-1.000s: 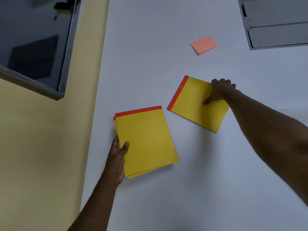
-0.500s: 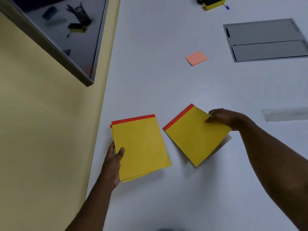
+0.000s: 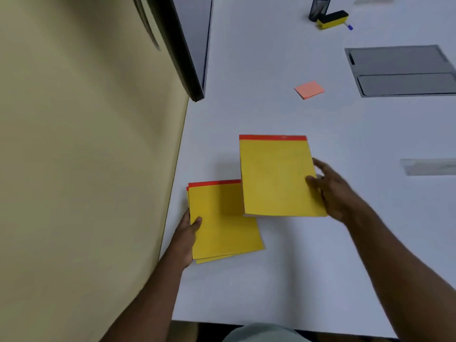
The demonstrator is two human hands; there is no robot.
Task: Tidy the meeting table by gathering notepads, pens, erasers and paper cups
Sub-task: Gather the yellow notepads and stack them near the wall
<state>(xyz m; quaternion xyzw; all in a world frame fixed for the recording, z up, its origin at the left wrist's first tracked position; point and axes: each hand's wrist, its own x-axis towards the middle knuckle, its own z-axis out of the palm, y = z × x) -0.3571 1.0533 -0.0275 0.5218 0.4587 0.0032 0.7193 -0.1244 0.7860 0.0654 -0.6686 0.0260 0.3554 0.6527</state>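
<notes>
A yellow notepad with a red top strip (image 3: 276,176) is lifted above the white table (image 3: 283,280), gripped at its right edge by my right hand (image 3: 330,188). Its lower left corner overlaps a small stack of yellow notepads (image 3: 222,223) lying near the table's left edge. My left hand (image 3: 188,233) holds that stack at its left side, thumb on top. A pink sticky-note pad (image 3: 309,89) lies farther back. A yellow and black board eraser (image 3: 333,19), a blue pen tip (image 3: 349,26) and a mesh pen holder (image 3: 318,8) sit at the far end.
A beige wall (image 3: 86,169) borders the table on the left, with a dark framed screen (image 3: 190,45) mounted on it. A grey recessed panel (image 3: 402,70) is set into the table at the right. A clear ruler (image 3: 429,166) lies at the right edge.
My right hand has lifted the single notepad, turned it upright and carried it left until it overlaps the stack. My left hand has stayed on the stack. The view has tilted up.
</notes>
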